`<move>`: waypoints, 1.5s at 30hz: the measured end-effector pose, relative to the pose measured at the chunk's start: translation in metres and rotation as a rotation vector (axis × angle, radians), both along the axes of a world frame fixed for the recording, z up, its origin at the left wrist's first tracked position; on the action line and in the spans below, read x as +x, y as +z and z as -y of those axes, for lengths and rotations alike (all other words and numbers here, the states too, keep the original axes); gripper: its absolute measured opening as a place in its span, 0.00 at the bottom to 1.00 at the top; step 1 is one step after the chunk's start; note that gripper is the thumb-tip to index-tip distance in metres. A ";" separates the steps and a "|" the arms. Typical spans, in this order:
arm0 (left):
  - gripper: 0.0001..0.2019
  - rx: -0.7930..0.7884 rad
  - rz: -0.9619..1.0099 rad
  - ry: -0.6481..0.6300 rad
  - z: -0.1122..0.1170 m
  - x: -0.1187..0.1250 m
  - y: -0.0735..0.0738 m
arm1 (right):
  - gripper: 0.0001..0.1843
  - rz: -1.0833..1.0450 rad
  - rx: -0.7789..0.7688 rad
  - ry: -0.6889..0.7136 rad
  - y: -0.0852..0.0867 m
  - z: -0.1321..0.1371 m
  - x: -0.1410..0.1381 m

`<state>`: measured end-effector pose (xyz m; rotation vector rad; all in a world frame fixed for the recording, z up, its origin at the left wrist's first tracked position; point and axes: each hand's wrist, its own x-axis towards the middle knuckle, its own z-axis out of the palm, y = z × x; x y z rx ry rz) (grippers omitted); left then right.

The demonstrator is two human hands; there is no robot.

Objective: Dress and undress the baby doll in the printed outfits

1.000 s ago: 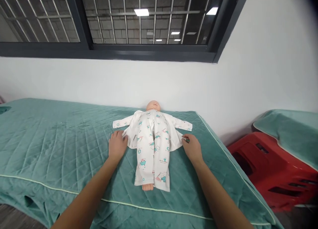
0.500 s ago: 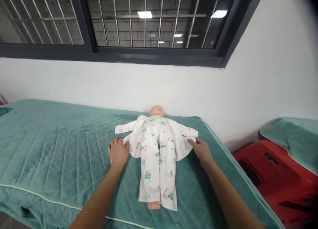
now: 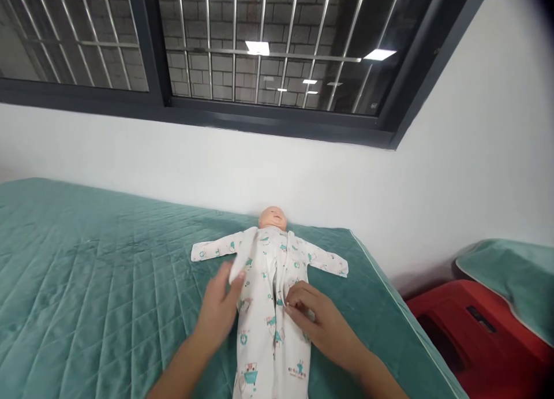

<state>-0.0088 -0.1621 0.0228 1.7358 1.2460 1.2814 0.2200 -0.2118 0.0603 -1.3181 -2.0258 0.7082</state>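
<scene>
A baby doll (image 3: 272,216) lies face up on the green quilted cover, its head by the wall. It wears printed white trousers (image 3: 253,353) and a long-sleeved white baby shirt (image 3: 216,248) with both sleeves spread out sideways. My left hand (image 3: 219,306), somewhat blurred, grips the shirt's front flap, which is lifted at the doll's side. Over the doll's hip, my right hand (image 3: 322,321) pinches the edge of the other flap, folded in over the trousers. The doll's feet are out of frame.
The green quilted cover (image 3: 108,306) spreads out to the left and ends at a piped edge on the right. Behind it rises a white wall (image 3: 194,162) with a barred window (image 3: 268,116). Red plastic stools (image 3: 471,335) stand at the right beside another green cloth (image 3: 511,278).
Both hands have moved inward from the outspread shirt flaps. The right flap now lies over the trousers, the left one is raised inward. The view has tilted up slightly.
</scene>
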 end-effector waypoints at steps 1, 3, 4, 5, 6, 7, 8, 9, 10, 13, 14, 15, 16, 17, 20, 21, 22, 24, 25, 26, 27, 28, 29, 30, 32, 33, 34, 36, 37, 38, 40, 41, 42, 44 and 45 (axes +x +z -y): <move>0.18 0.090 -0.097 -0.082 0.004 0.009 0.005 | 0.12 -0.045 -0.002 -0.034 0.000 -0.006 0.003; 0.15 0.272 -0.309 -0.222 0.011 0.026 0.009 | 0.14 -0.140 0.008 -0.191 -0.001 -0.024 0.008; 0.12 0.344 -0.391 -0.266 0.013 0.031 0.009 | 0.15 -0.179 0.018 -0.295 -0.001 -0.036 0.010; 0.11 0.392 -0.440 -0.288 0.014 0.035 0.008 | 0.16 -0.205 0.029 -0.398 -0.002 -0.049 0.011; 0.10 0.409 -0.445 -0.284 0.012 0.037 0.007 | 0.15 -0.217 0.037 -0.488 -0.002 -0.064 0.011; 0.10 0.393 -0.411 -0.253 0.007 0.038 0.007 | 0.15 -0.211 0.044 -0.556 -0.002 -0.080 0.010; 0.11 0.347 -0.355 -0.202 -0.001 0.038 0.007 | 0.14 -0.188 0.047 -0.606 -0.002 -0.097 0.008; 0.12 0.280 -0.290 -0.141 -0.013 0.038 0.008 | 0.13 -0.149 0.046 -0.640 -0.002 -0.112 0.006; 0.13 0.202 -0.231 -0.077 -0.027 0.038 0.011 | 0.13 -0.092 0.032 -0.663 -0.001 -0.127 0.002; 0.12 0.035 -0.172 0.035 -0.080 0.044 0.024 | 0.16 0.107 -0.079 -0.703 0.002 -0.159 -0.008; 0.11 0.009 -0.166 0.046 -0.096 0.048 0.030 | 0.16 0.157 -0.123 -0.717 0.004 -0.165 -0.010; 0.11 -0.036 -0.171 0.032 -0.111 0.053 0.035 | 0.16 0.191 -0.161 -0.729 0.004 -0.168 -0.011; 0.12 -0.092 -0.199 -0.007 -0.123 0.058 0.039 | 0.16 0.209 -0.188 -0.740 0.005 -0.169 -0.011; 0.13 -0.139 -0.229 -0.047 -0.132 0.063 0.042 | 0.16 0.213 -0.203 -0.749 0.004 -0.169 -0.011; 0.11 -0.226 -0.280 -0.137 -0.143 0.073 0.045 | 0.15 0.179 -0.215 -0.755 -0.002 -0.166 -0.004; 0.09 -0.232 -0.275 -0.143 -0.144 0.074 0.043 | 0.14 0.154 -0.210 -0.742 -0.004 -0.165 -0.002; 0.08 -0.230 -0.262 -0.144 -0.144 0.074 0.041 | 0.13 0.124 -0.201 -0.723 -0.007 -0.164 0.001; 0.07 -0.208 -0.232 -0.158 -0.143 0.070 0.035 | 0.13 0.053 -0.179 -0.677 -0.011 -0.164 0.006; 0.07 -0.195 -0.221 -0.171 -0.144 0.068 0.032 | 0.13 0.015 -0.171 -0.661 -0.012 -0.164 0.008; 0.07 -0.180 -0.217 -0.186 -0.145 0.066 0.029 | 0.13 -0.022 -0.166 -0.653 -0.012 -0.165 0.009; 0.07 -0.167 -0.221 -0.201 -0.146 0.065 0.028 | 0.13 -0.058 -0.167 -0.651 -0.011 -0.165 0.010; 0.08 -0.153 -0.228 -0.207 -0.147 0.065 0.027 | 0.13 -0.098 -0.170 -0.647 -0.011 -0.165 0.010; 0.08 -0.141 -0.234 -0.202 -0.149 0.066 0.027 | 0.13 -0.143 -0.173 -0.637 -0.009 -0.164 0.009; 0.08 -0.127 -0.232 -0.190 -0.150 0.068 0.028 | 0.13 -0.195 -0.176 -0.622 -0.008 -0.164 0.008; 0.08 -0.100 -0.190 -0.140 -0.151 0.075 0.031 | 0.13 -0.314 -0.185 -0.584 -0.006 -0.163 0.004; 0.08 -0.086 -0.156 -0.112 -0.151 0.080 0.033 | 0.13 -0.368 -0.185 -0.574 -0.006 -0.163 0.001; 0.08 -0.069 -0.126 -0.087 -0.151 0.084 0.034 | 0.14 -0.412 -0.177 -0.569 -0.005 -0.163 -0.001; 0.07 -0.036 -0.104 -0.062 -0.150 0.091 0.033 | 0.14 -0.459 -0.158 -0.565 -0.006 -0.162 -0.007; 0.06 -0.028 -0.108 -0.060 -0.150 0.093 0.032 | 0.14 -0.464 -0.149 -0.561 -0.007 -0.162 -0.009; 0.06 -0.025 -0.116 -0.065 -0.149 0.094 0.031 | 0.14 -0.464 -0.142 -0.551 -0.007 -0.163 -0.010; 0.06 -0.036 -0.120 -0.086 -0.148 0.094 0.028 | 0.14 -0.471 -0.141 -0.525 -0.009 -0.163 -0.011; 0.06 -0.049 -0.114 -0.100 -0.148 0.092 0.026 | 0.14 -0.481 -0.144 -0.514 -0.010 -0.164 -0.011; 0.06 -0.064 -0.106 -0.114 -0.147 0.091 0.025 | 0.13 -0.498 -0.147 -0.502 -0.011 -0.164 -0.010; 0.06 -0.092 -0.087 -0.137 -0.147 0.087 0.025 | 0.13 -0.540 -0.158 -0.472 -0.013 -0.165 -0.008; 0.06 -0.106 -0.076 -0.146 -0.147 0.086 0.025 | 0.13 -0.555 -0.164 -0.455 -0.014 -0.165 -0.008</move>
